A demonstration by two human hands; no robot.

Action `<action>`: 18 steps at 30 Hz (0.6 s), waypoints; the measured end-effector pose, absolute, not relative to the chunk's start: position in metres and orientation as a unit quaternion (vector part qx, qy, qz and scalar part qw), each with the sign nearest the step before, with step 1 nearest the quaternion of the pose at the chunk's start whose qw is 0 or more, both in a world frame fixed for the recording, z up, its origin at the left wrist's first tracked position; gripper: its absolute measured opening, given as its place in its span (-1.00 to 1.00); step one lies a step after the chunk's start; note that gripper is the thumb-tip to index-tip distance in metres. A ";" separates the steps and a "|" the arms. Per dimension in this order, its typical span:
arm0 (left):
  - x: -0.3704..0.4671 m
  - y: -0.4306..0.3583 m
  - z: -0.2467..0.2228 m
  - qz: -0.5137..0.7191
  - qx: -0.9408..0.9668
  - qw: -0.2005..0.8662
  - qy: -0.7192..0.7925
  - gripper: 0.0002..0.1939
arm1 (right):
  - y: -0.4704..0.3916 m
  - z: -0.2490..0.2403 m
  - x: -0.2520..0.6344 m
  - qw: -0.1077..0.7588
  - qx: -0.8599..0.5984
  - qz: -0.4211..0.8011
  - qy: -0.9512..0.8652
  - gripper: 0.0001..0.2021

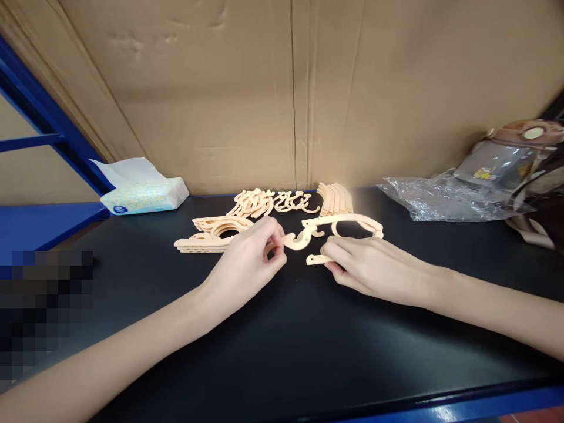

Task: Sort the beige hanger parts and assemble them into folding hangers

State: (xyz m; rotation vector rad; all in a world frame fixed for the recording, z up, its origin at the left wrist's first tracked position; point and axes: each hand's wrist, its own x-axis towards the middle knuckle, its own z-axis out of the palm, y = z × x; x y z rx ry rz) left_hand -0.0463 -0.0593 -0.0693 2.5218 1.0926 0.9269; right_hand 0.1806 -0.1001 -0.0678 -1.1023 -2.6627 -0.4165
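My left hand (258,249) is closed, thumb and fingertips pinching one end of a curved peach-coloured hanger hook (302,239). Facing it, my right hand (365,264) is closed on a hanger arm (318,259), whose holed end sticks out to the left. Just behind the right hand is another curved hanger arm (343,219) with a loop below it; its left end meets or overlaps the hook, I cannot tell which. Folded hangers (200,244) are stacked beyond my left hand. Farther back lie several loose hooks (291,201) and a row of hanger arms (335,200).
A tissue pack (145,197) sits at the back left by a blue metal frame (53,106). At the back right are a crumpled clear plastic bag (436,197) and a bottle with a brown lid (497,158). Cardboard (220,88) stands behind the black table (286,352).
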 end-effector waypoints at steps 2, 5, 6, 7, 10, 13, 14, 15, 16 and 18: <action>-0.047 -0.060 -0.067 0.315 0.858 0.161 0.373 -0.88 | -0.097 -0.071 0.181 0.135 -0.376 -0.127 -0.908 -0.89; -0.049 -0.060 -0.063 0.286 0.850 0.235 0.375 -0.89 | -0.091 -0.077 0.183 0.166 -0.377 -0.098 -0.906 -0.88; -0.049 -0.060 -0.062 0.275 0.854 0.239 0.371 -0.81 | -0.090 -0.078 0.184 0.176 -0.382 -0.080 -0.904 -0.89; -0.050 -0.060 -0.061 0.265 0.863 0.227 0.365 -0.76 | -0.088 -0.079 0.185 0.185 -0.388 -0.058 -0.901 -0.90; -0.050 -0.063 -0.058 0.235 0.894 0.145 0.354 -0.79 | -0.085 -0.082 0.187 0.210 -0.407 0.002 -0.889 -0.92; -0.048 -0.068 -0.056 0.201 0.899 0.107 0.374 -0.85 | -0.084 -0.083 0.188 0.235 -0.405 0.032 -0.883 -0.91; -0.047 -0.070 -0.056 0.186 0.900 0.103 0.380 -0.81 | -0.084 -0.084 0.188 0.244 -0.400 0.037 -0.883 -0.90; -0.046 -0.071 -0.056 0.170 0.903 0.098 0.382 -0.76 | -0.085 -0.084 0.189 0.251 -0.392 0.041 -0.884 -0.88; -0.045 -0.072 -0.056 0.156 0.906 0.096 0.381 -0.71 | -0.085 -0.085 0.188 0.259 -0.385 0.044 -0.885 -0.86; -0.043 -0.073 -0.057 0.131 0.912 0.099 0.376 -0.66 | -0.085 -0.086 0.188 0.272 -0.371 0.048 -0.886 -0.81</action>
